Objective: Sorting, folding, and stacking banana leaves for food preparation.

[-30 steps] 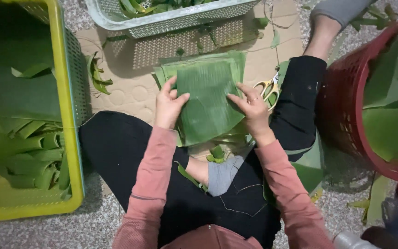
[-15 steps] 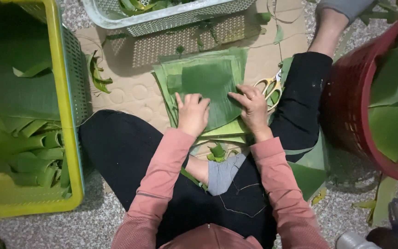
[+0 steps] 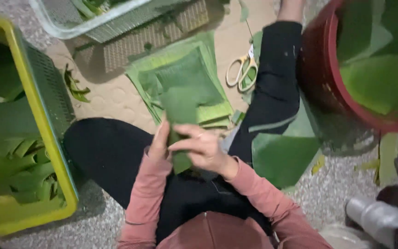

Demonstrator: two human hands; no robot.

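Item: folded green leaf piece [image 3: 180, 124], lifted off the stack and held upright between both hands above the lap. Earlier: flat on the leaf stack, pressed and folded there; now: raised clear of it, lower end hidden behind the fingers.

Left hand [image 3: 160, 140]: against the left edge of the leaf piece, fingers extended upward along it, thumb side hidden; partly closed, grip on the leaf probable but not fully visible.

Right hand [image 3: 203, 147]: curled across the front of the leaf piece, fingers closed over it, pinching it near the middle. Earlier: spread flat on the stack's right side.

Leaf stack [image 3: 194, 83]: squared green sheets left lying on the tan mat [image 3: 111, 97] between the legs, top sheet darker, no hand on it now. Judged: one sheet separated from the pile and in hand for further folding or checking.

Scissors [image 3: 241, 71]: yellow-handled, on the mat just right of the stack, untouched, same place as before.

Yellow crate [image 3: 47, 138]: at left, holding leaf strips. Pale mesh basket [image 3: 97, 23]: at top. Red tub [image 3: 328, 78]: at right, holding large leaves. All unmoved; view shifted closer and slightly right, picture blurred.
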